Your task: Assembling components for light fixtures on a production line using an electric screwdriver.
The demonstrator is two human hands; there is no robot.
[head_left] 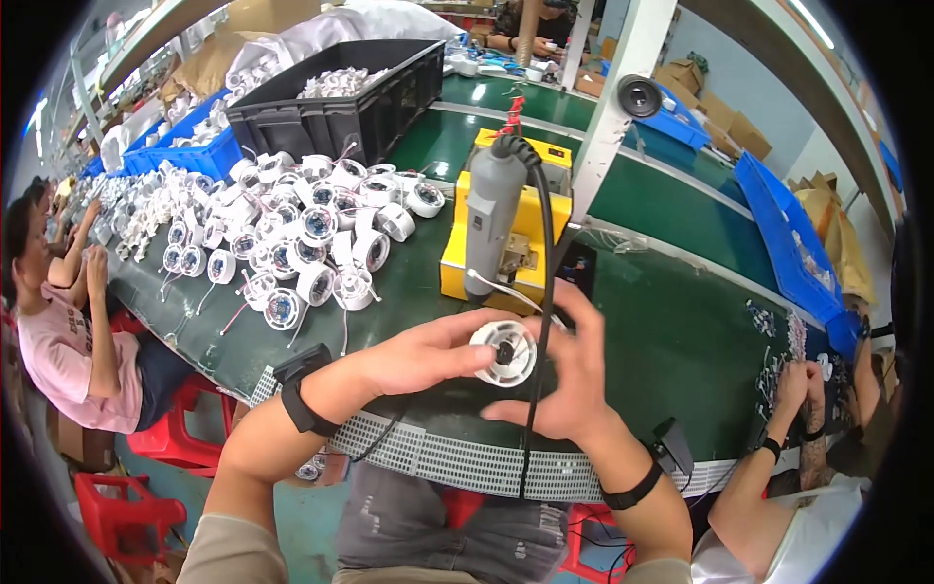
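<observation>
My left hand (433, 352) is closed on a round white plastic housing (526, 356), thumb over its rim. Inside the housing sits a dark round part, with its hollow side toward me. Just right of it is my right hand (576, 375), thumb and fingers spread apart. A thin white wire (501, 286) runs beside its fingers; whether they touch it is unclear. The black cable (537, 404) hangs in front of this hand. Beyond both hands a grey handheld power tool (494, 209) stands upright against a yellow machine block (452, 268).
Many white housings with wires (316, 224) are heaped left on the green table (671, 336). Behind them stand a black crate (389, 112) and a blue bin (185, 156). A white post (618, 117) rises behind the tool. Co-workers sit at left and right; red stools (180, 423) stand left.
</observation>
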